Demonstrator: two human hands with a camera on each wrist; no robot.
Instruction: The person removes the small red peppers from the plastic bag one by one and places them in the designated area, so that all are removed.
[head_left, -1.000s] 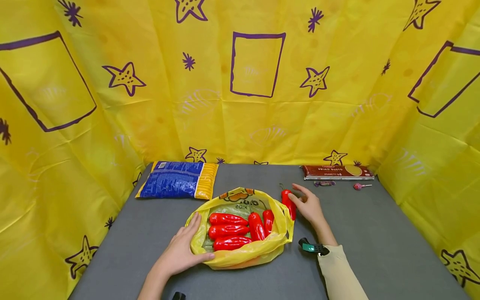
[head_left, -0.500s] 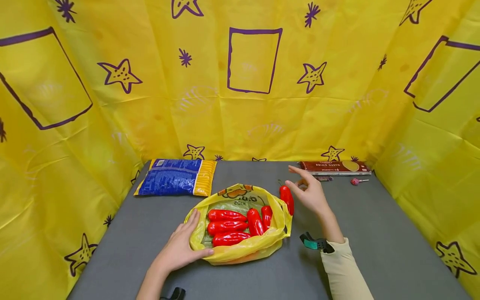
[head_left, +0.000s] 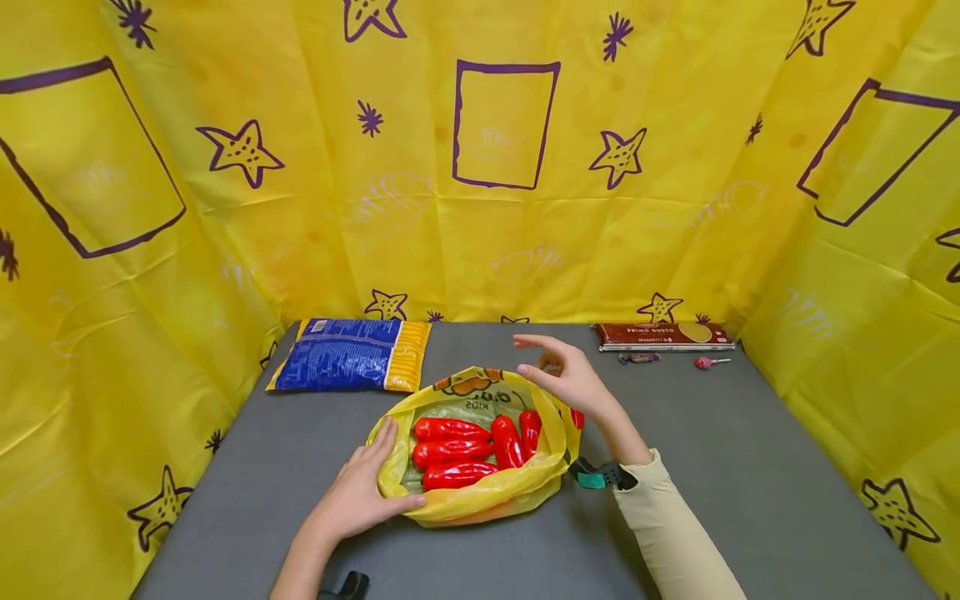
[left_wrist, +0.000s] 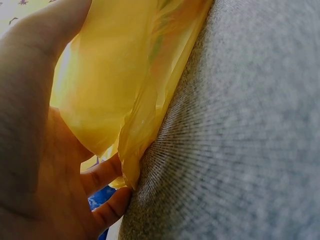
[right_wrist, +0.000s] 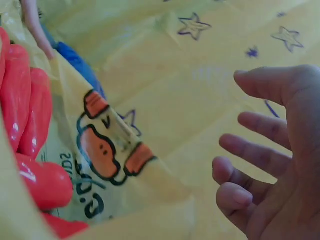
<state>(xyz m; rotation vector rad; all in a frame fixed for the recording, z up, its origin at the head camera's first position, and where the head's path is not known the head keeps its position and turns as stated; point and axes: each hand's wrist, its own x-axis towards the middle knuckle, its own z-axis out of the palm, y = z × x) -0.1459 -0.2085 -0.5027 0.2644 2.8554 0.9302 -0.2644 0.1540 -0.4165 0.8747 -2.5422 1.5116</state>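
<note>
A: Right hand (head_left: 573, 379) has left the loose pepper (head_left: 577, 417) on the table (head_left: 712, 467), now hovering spread over the bag's (head_left: 480, 500) far rim.

B: Left hand (head_left: 360, 492) stays flat against the bag's near-left side; peppers (head_left: 457, 454) inside, one outside at right.

The head view looks forward and down from above the worktop (head_left: 720, 467), taking in the whole scene. The left wrist view sits low and very near the yellow bag (left_wrist: 110, 80), facing along it. The right wrist view, also close, shares that bag (right_wrist: 125, 130).
</note>
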